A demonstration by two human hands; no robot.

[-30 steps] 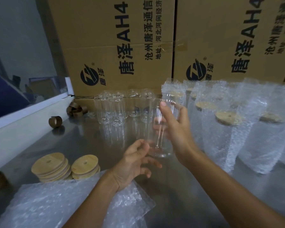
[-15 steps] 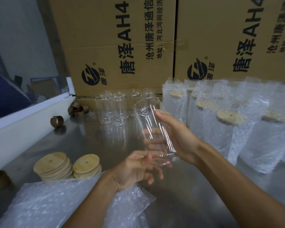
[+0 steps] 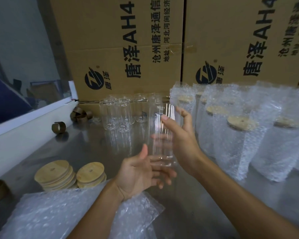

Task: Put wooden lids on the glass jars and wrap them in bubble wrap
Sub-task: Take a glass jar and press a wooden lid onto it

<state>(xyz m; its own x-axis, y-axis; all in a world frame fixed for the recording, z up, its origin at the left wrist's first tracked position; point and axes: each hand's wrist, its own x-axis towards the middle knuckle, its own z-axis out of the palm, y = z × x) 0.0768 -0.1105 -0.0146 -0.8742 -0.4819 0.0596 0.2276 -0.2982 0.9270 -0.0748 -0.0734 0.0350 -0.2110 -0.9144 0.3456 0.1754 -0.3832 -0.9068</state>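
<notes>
A tall clear glass jar [image 3: 162,133] is held upright above the steel table, without a lid. My right hand [image 3: 181,138] grips its side, thumb across the front and fingers behind. My left hand [image 3: 138,171] is under the jar's base, palm up, its fingers spread and touching the bottom. Two stacks of round wooden lids [image 3: 71,173] lie at the left front. A pile of bubble wrap sheets [image 3: 62,214] lies under my left forearm. Several bare glass jars [image 3: 117,116] stand at the back.
Several jars wrapped in bubble wrap [image 3: 240,135], lids on, stand in rows at the right. Large cardboard boxes [image 3: 128,49] wall off the back. Brown tape cores [image 3: 59,127] lie along the white ledge [image 3: 24,135] at the left. Bare steel tabletop [image 3: 197,204] lies at front centre.
My right hand has brought the jar from a tilt back to upright. My left hand has moved up under its base and opened.
</notes>
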